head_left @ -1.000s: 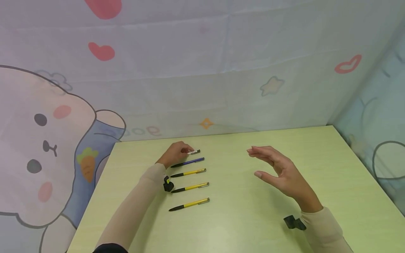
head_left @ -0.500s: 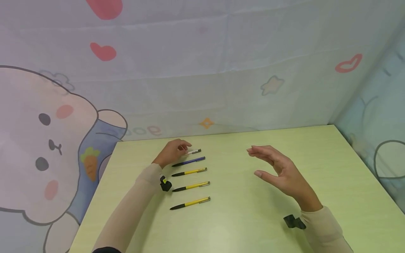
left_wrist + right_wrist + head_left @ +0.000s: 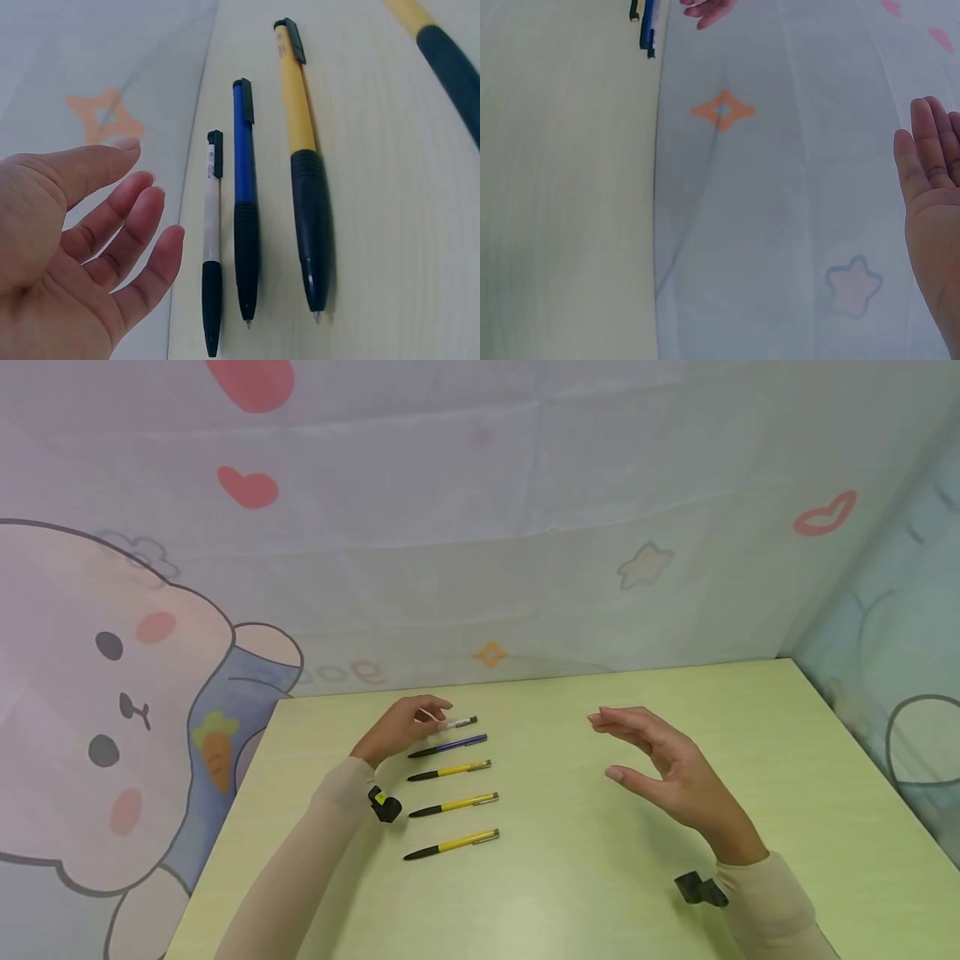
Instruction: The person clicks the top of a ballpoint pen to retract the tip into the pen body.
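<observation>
We see a white pen [image 3: 211,225] lying on the table, farthest back in a row of five, with a person's left grip [image 3: 397,727] poised beside it, released, fingers loosely bent and apart from the barrel. Next in line are a blue pen [image 3: 244,150] and three yellow pens [image 3: 450,769], all roughly parallel, black ends toward the left. Across the table, the right grip [image 3: 663,760] is raised, likewise holding nothing, thumb spread from the fingers. The table [image 3: 570,885] is pale yellow-green with a fine grain, set against a creased cloth backdrop [image 3: 450,485] printed with red hearts [image 3: 251,489], a star [image 3: 647,566] and a large white animal [image 3: 52,693] in blue; a pale blue panel [image 3: 918,635] closes the right side. One second earlier we saw the left fingers at the white pen; they have since parted and drawn slightly back, while the pens and the right grip have held their places. Small print [image 3: 211,159] marks the white barrel, too fine for us to read, and faint lettering [image 3: 366,672] low on the cloth is equally unclear.
</observation>
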The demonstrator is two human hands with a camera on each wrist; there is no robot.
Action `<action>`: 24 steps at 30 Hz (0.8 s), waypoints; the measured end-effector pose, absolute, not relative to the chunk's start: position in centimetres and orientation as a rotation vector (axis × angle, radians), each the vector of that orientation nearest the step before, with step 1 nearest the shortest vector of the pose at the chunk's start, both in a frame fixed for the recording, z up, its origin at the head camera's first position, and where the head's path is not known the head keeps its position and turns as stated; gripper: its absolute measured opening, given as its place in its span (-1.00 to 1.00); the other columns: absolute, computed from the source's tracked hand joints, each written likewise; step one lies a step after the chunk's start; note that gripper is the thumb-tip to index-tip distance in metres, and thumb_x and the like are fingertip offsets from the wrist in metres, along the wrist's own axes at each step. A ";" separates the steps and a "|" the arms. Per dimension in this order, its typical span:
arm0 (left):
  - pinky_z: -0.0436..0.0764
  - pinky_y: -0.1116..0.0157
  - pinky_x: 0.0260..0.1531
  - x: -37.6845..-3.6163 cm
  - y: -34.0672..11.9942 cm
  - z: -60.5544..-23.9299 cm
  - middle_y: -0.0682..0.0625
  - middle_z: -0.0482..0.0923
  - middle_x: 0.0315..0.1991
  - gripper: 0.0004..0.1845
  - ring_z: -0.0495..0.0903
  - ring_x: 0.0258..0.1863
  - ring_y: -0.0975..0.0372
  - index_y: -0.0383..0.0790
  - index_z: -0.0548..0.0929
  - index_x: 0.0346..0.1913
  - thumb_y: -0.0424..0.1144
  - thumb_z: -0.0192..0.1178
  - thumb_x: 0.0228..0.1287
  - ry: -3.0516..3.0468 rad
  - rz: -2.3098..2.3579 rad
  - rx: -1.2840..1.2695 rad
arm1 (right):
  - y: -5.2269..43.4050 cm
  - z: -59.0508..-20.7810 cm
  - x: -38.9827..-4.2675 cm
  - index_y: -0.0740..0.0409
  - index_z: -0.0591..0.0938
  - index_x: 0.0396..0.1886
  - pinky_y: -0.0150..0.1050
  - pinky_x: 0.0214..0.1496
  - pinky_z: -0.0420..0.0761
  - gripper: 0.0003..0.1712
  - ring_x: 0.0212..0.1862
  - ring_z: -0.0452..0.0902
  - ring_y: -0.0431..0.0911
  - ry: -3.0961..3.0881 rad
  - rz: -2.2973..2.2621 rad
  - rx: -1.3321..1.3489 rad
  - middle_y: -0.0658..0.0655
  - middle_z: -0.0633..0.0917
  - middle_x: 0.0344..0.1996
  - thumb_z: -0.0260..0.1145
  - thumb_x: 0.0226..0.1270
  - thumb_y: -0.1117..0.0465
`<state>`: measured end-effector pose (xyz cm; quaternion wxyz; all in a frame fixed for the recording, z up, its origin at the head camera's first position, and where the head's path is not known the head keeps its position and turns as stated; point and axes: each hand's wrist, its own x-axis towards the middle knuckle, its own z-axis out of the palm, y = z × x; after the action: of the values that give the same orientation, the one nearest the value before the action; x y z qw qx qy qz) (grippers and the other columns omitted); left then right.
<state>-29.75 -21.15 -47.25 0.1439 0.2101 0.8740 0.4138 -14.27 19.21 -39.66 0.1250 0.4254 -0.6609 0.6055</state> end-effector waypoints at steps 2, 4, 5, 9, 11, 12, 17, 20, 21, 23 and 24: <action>0.69 0.04 -0.05 -29.6 -21.2 -47.0 -0.21 0.58 0.10 -0.58 0.60 0.06 0.01 -0.22 0.54 0.35 -0.28 0.20 0.50 2.497 1.227 0.603 | 19.3 -39.8 -14.3 0.65 0.33 0.32 -0.15 0.42 0.45 -0.26 0.31 0.50 0.04 -1.917 1.768 1.244 0.37 0.55 0.18 0.27 0.07 0.78; 0.69 0.00 -0.04 -29.4 -21.2 -46.7 -0.23 0.57 0.11 -0.58 0.60 0.07 -0.02 -0.23 0.54 0.35 -0.28 0.20 0.50 2.478 1.252 0.586 | 19.4 -40.1 -14.5 0.65 0.33 0.32 -0.15 0.42 0.45 -0.26 0.31 0.50 0.05 -1.909 1.768 1.248 0.38 0.55 0.18 0.27 0.07 0.78; 0.68 -0.02 -0.03 -29.3 -21.2 -46.6 -0.23 0.57 0.11 -0.58 0.60 0.07 -0.02 -0.22 0.54 0.35 -0.28 0.20 0.50 2.475 1.256 0.577 | 19.4 -40.3 -14.6 0.65 0.33 0.32 -0.15 0.42 0.45 -0.26 0.31 0.50 0.06 -1.907 1.766 1.249 0.39 0.55 0.19 0.28 0.07 0.77; 0.69 0.00 -0.05 -28.8 -21.2 -46.3 -0.17 0.58 0.08 -0.59 0.60 0.06 0.00 -0.21 0.55 0.35 -0.28 0.18 0.51 2.487 1.241 0.559 | 19.5 -40.9 -14.9 0.64 0.34 0.33 -0.15 0.41 0.45 -0.25 0.31 0.50 0.05 -1.904 1.762 1.255 0.39 0.55 0.19 0.29 0.07 0.77; 0.70 0.05 -0.06 -28.6 -21.2 -46.1 -0.12 0.59 0.06 -0.60 0.60 0.04 0.03 -0.20 0.56 0.34 -0.28 0.18 0.51 2.507 1.216 0.568 | 19.5 -41.0 -14.9 0.64 0.33 0.33 -0.15 0.41 0.46 -0.25 0.32 0.50 0.05 -1.907 1.762 1.254 0.39 0.55 0.19 0.29 0.07 0.77; 0.70 0.07 -0.06 -28.4 -21.1 -46.1 -0.12 0.60 0.05 -0.61 0.60 0.03 0.05 -0.20 0.56 0.33 -0.28 0.18 0.51 2.521 1.198 0.582 | 19.5 -41.0 -14.8 0.64 0.33 0.33 -0.15 0.41 0.45 -0.25 0.31 0.50 0.05 -1.908 1.762 1.253 0.39 0.55 0.19 0.29 0.07 0.77; 0.67 0.13 -0.05 -27.7 -20.8 -46.0 -0.07 0.63 0.00 -0.63 0.61 -0.01 0.12 -0.20 0.59 0.29 -0.28 0.20 0.50 2.585 1.108 0.670 | 19.4 -40.3 -14.4 0.64 0.34 0.33 -0.16 0.41 0.46 -0.25 0.31 0.50 0.06 -1.928 1.764 1.234 0.38 0.55 0.19 0.27 0.07 0.78; 0.66 0.12 -0.05 -27.4 -20.5 -46.2 -0.03 0.62 -0.03 -0.64 0.62 -0.03 0.13 -0.19 0.61 0.27 -0.27 0.22 0.49 2.614 1.076 0.689 | 19.3 -39.9 -14.1 0.63 0.34 0.33 -0.15 0.41 0.46 -0.25 0.30 0.50 0.06 -1.942 1.766 1.219 0.38 0.55 0.19 0.27 0.07 0.79; 0.66 0.12 -0.05 -27.3 -20.4 -46.3 -0.01 0.62 -0.05 -0.65 0.62 -0.04 0.14 -0.19 0.62 0.27 -0.27 0.22 0.48 2.626 1.065 0.688 | 19.2 -39.8 -14.1 0.63 0.34 0.33 -0.14 0.41 0.46 -0.25 0.30 0.50 0.07 -1.944 1.768 1.216 0.38 0.55 0.19 0.26 0.06 0.79; 0.65 0.13 -0.06 -27.2 -20.2 -46.6 0.00 0.61 -0.06 -0.66 0.62 -0.06 0.15 -0.20 0.63 0.26 -0.28 0.22 0.48 2.651 1.040 0.691 | 19.2 -39.7 -14.0 0.63 0.34 0.33 -0.16 0.41 0.46 -0.25 0.30 0.50 0.04 -1.944 1.772 1.216 0.38 0.55 0.19 0.26 0.06 0.79; 0.65 0.14 -0.05 -27.2 -20.1 -46.7 0.02 0.61 -0.07 -0.66 0.62 -0.06 0.16 -0.19 0.63 0.25 -0.28 0.22 0.48 2.665 1.021 0.691 | 19.2 -39.7 -14.0 0.64 0.34 0.32 -0.16 0.41 0.46 -0.26 0.30 0.50 0.04 -1.943 1.774 1.216 0.38 0.55 0.19 0.26 0.06 0.79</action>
<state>-27.22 -20.10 -46.70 0.1024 0.2339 0.9029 0.3458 -14.00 19.24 -39.72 0.1216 0.4164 -0.6654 0.6075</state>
